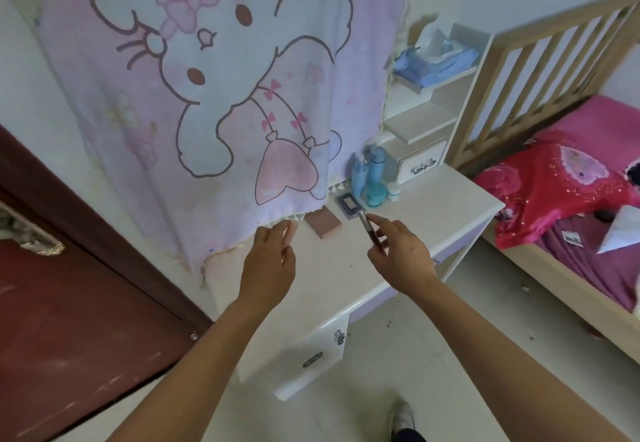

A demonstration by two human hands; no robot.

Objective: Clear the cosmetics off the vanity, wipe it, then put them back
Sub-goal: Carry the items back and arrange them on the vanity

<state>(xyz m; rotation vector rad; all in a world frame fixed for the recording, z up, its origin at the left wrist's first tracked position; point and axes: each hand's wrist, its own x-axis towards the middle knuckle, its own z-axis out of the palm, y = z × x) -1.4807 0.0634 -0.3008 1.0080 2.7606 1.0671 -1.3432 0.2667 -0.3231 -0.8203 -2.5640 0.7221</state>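
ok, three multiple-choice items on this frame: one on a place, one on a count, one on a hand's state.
1. Where does the pink flat case lie?
A) on the bed
B) on the vanity top, by the hem of the hanging cloth
C) on the floor

2. How many tall blue bottles stand at the back of the vanity?
A) one
B) two
C) four

3. What is the right hand doing?
A) lying flat on the top
B) hanging idle
C) pinching a thin brush

Key:
1 B: the case lies on the top just below the cloth's hem.
2 B: two bottles stand side by side behind the teal jar.
3 C: its fingers pinch the brush's dark handle, while the left hand holds a pink tube.
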